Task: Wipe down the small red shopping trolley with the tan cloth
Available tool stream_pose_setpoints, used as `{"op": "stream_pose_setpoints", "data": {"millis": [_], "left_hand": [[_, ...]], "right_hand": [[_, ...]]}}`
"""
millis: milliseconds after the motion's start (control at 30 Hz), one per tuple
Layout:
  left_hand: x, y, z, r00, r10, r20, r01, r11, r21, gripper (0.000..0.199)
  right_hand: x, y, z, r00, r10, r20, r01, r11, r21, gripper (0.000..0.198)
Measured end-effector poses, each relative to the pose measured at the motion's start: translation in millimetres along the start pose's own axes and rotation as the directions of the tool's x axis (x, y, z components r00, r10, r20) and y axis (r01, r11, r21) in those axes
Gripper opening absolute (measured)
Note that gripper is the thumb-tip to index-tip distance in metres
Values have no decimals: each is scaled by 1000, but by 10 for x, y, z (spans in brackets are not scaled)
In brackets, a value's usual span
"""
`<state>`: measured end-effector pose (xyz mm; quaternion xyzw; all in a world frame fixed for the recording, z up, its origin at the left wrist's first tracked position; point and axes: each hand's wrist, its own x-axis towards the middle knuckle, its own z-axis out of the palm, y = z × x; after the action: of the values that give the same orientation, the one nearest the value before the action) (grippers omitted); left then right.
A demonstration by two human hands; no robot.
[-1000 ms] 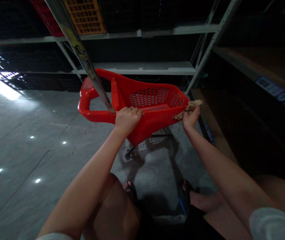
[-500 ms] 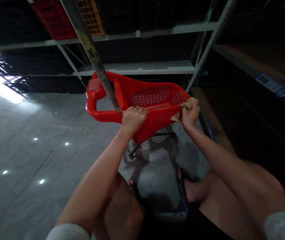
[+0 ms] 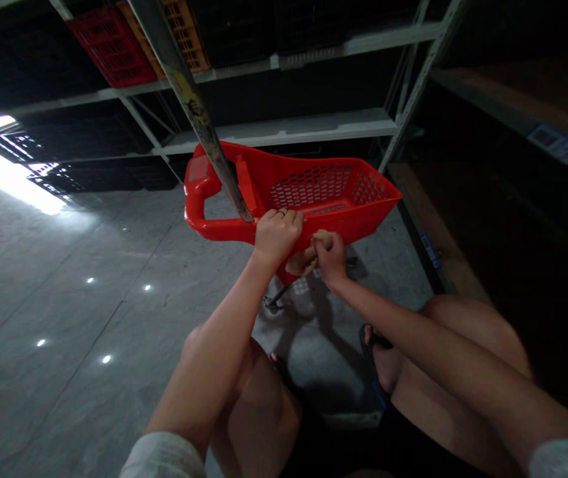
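Note:
In front of me stands a red plastic shopping cart [image 3: 363,218] with perforated walls and a looped handle at its left end. My left hand [image 3: 280,234] grips the cart's near rim, fingers curled over the edge. Lower on the near outer side, my right hand [image 3: 331,255] is closed around a crumpled tan cloth [image 3: 303,261], which lies against the red wall. A worn pole [image 3: 204,126] slants down to the rim just left of my left hand. The inside of the basket shows nothing but its own floor and holes.
Behind the cart runs a white metal rack [image 3: 308,126] with a red crate [image 3: 111,46], an orange crate [image 3: 184,33] and dark crates. Dark shelving with a blue-edged label [image 3: 565,147] stands to the right. Grey concrete floor [image 3: 79,318] spreads left.
My right hand and the cloth have moved from the cart's right end leftward and down along the near outer side. My left hand keeps its hold on the rim. The view has shifted slightly.

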<state>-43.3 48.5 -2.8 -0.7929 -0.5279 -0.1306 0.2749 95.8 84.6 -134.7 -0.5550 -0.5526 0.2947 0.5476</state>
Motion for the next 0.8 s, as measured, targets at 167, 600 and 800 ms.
{"op": "stream_pose_setpoints", "data": {"millis": [167, 600, 800], "left_hand": [[24, -16, 39, 999, 37, -7, -37, 999, -8, 26], [-486, -480, -731, 744, -423, -517, 211, 883, -419, 19], [-505, -723, -564, 795, -529, -298, 404, 827, -391, 18]], "right_hand": [[242, -125, -111, 958, -107, -267, 104, 994, -23, 27], [-246, -512, 258, 934, -354, -53, 341, 924, -173, 27], [-82, -1224, 486, 712, -656, 251, 681, 732, -18, 36]]}}
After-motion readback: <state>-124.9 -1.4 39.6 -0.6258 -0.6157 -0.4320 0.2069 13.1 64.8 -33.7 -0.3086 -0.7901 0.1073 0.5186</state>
